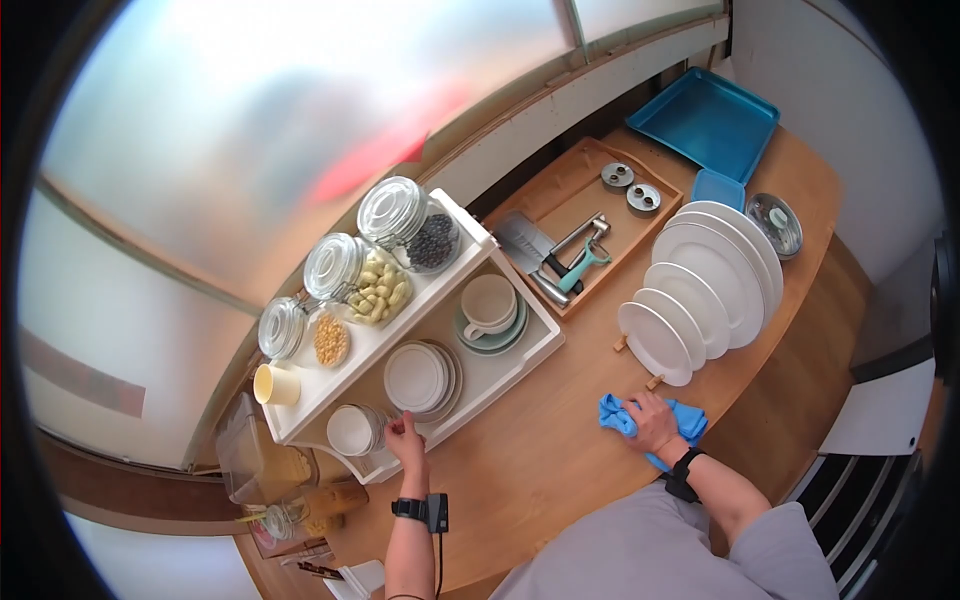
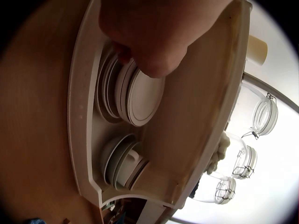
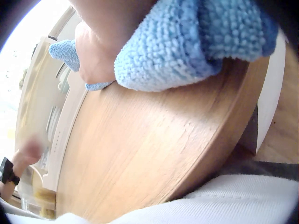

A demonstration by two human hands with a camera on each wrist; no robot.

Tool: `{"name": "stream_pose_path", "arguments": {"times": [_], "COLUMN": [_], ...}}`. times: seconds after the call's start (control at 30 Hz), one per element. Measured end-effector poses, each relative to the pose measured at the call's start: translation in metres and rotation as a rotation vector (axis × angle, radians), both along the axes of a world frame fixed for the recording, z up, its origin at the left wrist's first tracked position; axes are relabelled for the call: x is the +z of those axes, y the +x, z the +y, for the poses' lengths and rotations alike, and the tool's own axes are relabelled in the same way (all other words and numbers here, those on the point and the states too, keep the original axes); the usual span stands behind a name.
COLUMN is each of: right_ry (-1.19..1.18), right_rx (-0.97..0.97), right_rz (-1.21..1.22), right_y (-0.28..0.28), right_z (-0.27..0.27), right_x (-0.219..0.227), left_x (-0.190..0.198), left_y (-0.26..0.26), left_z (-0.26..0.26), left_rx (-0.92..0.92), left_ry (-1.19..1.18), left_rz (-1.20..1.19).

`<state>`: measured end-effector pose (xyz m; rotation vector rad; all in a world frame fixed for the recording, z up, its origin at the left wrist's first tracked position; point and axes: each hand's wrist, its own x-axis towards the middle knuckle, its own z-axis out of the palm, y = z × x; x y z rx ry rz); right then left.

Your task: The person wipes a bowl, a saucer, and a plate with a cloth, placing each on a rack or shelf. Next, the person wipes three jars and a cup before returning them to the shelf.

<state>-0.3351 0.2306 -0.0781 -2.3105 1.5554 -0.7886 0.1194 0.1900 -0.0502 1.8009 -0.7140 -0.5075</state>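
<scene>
My left hand [image 1: 408,443] is at the front of the white shelf's lower level, between a stack of small plates [image 1: 416,377] and a stack of small bowls [image 1: 351,431]. In the left wrist view the hand [image 2: 149,32] covers part of the plate stack [image 2: 145,99]; its fingertips are mostly hidden, and whether they touch a plate cannot be told. Bunched under my right hand [image 1: 652,424] is a blue cloth [image 1: 690,420] on the wooden table, with the fingers curled round it. The right wrist view shows the cloth [image 3: 163,51] beside the hand [image 3: 96,53].
White plates [image 1: 705,270] stand upright in a row above the cloth. Behind are a wooden tray [image 1: 640,235] with utensils and a blue tray [image 1: 710,115]. Lidded glass jars [image 1: 385,290] and a yellow cup [image 1: 277,385] top the shelf; a cup sits on green dishes [image 1: 497,335] below.
</scene>
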Motion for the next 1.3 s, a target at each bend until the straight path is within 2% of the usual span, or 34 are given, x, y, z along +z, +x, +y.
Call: {"name": "stream_pose_path", "arguments": {"times": [0.07, 0.3, 0.43, 0.57, 0.7, 0.77, 0.83, 0.93, 1.0, 1.1, 1.13, 1.17, 1.3], "right_ry": [-0.003, -0.037, -0.033, -0.025, -0.042, -0.042, -0.041, -0.015, 0.009, 0.105, 0.227, 0.347, 0.497], "right_rx": [-0.017, -0.050, -0.066, -0.063, -0.039, -0.064, -0.061, -0.074, -0.080, -0.075, -0.053, -0.032, -0.055], "right_rz": [0.002, 0.009, 0.007, 0.013, 0.005, 0.007, 0.008, -0.012, -0.025, -0.101, -0.103, -0.104, -0.062], "right_y": [0.000, -0.003, -0.002, -0.001, 0.000, 0.001, 0.002, 0.005, 0.005, 0.005, 0.003, 0.002, 0.005], "right_z": [0.001, 0.006, 0.007, 0.007, 0.005, 0.006, 0.007, 0.007, 0.009, 0.012, 0.014, 0.016, 0.014], "right_x": [-0.002, -0.002, -0.001, 0.003, 0.000, 0.001, 0.001, 0.001, 0.002, 0.006, 0.008, 0.010, 0.012], "left_x": [0.004, -0.007, -0.018, 0.000, 0.015, 0.027, 0.044, 0.050, 0.060, 0.070, 0.071, 0.071, 0.055], "left_y": [0.003, 0.033, 0.053, 0.045, 0.026, 0.005, -0.022, -0.041, -0.066, -0.091, -0.097, -0.103, -0.116], "left_z": [-0.009, -0.041, -0.045, -0.035, -0.019, -0.006, 0.014, 0.057, 0.086, 0.124, 0.134, 0.143, 0.172], "left_rx": [0.040, -0.029, -0.036, -0.088, -0.076, -0.049, -0.013, -0.291, -0.355, -0.439, -0.452, -0.438, -0.446], "left_ry": [0.144, 0.234, 0.175, 0.173, 0.054, -0.016, -0.073, -0.090, -0.087, -0.022, -0.017, -0.022, 0.018], "left_rz": [0.106, 0.266, 0.417, 0.422, 0.420, 0.416, 0.523, 0.747, 0.957, 1.147, 1.208, 1.214, 1.122]}}
